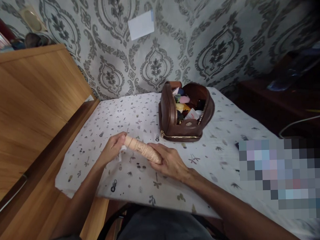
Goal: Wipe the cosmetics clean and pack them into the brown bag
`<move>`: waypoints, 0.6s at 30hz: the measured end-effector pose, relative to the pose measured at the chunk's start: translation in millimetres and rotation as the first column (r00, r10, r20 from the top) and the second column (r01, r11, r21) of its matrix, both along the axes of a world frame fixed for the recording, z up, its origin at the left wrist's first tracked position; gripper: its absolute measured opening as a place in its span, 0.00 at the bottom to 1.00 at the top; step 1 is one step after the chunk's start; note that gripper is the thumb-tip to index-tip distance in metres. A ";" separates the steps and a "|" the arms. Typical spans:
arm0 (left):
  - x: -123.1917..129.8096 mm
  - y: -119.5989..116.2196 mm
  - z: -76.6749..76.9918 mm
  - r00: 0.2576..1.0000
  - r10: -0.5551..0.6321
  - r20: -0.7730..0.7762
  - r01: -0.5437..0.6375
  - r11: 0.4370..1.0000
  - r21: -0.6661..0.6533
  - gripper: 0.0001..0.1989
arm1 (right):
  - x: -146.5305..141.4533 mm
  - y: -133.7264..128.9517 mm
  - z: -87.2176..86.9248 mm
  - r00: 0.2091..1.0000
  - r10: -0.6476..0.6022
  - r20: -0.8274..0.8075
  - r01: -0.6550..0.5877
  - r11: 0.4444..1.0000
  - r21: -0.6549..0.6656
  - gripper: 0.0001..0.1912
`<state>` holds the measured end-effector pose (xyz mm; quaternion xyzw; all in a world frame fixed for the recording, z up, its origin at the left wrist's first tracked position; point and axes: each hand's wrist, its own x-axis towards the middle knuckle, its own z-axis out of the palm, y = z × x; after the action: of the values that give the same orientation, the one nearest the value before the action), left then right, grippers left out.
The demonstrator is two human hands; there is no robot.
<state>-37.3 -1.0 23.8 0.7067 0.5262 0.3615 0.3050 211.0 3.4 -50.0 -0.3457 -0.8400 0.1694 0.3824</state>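
A beige tube point(142, 149) with small dark print is held at a slant between my two hands, above the patterned white cloth point(133, 110). My right hand point(172, 161) wraps round its lower right end. At the upper left end, my left hand point(112, 148) has its fingers pinched together, with a bit of white material point(121, 154) hanging just below them. Behind the hands, a brown bag point(181, 129) stands unzipped on the cloth, filled with several small bottles and packets.
A wooden panel point(40, 92) rises along the left side. The patterned wall point(155, 64) stands behind the bag, with a white paper point(141, 25) on it. A clear bottle point(287, 77) lies at the dark right side, and a blurred-out area covers the right front.
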 end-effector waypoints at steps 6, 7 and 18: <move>-5.8 -7.6 13.4 0.996 -0.088 -0.003 0.087 0.990 -0.113 0.23 | 0.6 0.0 3.0 1.000 0.009 0.017 -0.009 0.999 -0.032 0.25; -5.8 -7.8 13.7 0.996 -0.092 -0.010 0.091 0.989 -0.116 0.22 | 0.7 0.1 2.5 1.000 0.014 0.024 -0.013 0.999 -0.032 0.25; -10.0 -2.0 5.1 0.995 -0.094 0.028 0.097 0.988 -0.119 0.21 | 0.5 0.2 1.2 1.000 0.025 0.018 -0.025 0.999 -0.044 0.25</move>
<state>-47.3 -3.0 28.9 0.7074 0.5092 0.3219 0.3697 211.6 3.6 -48.8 -0.3452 -0.8438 0.1894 0.3646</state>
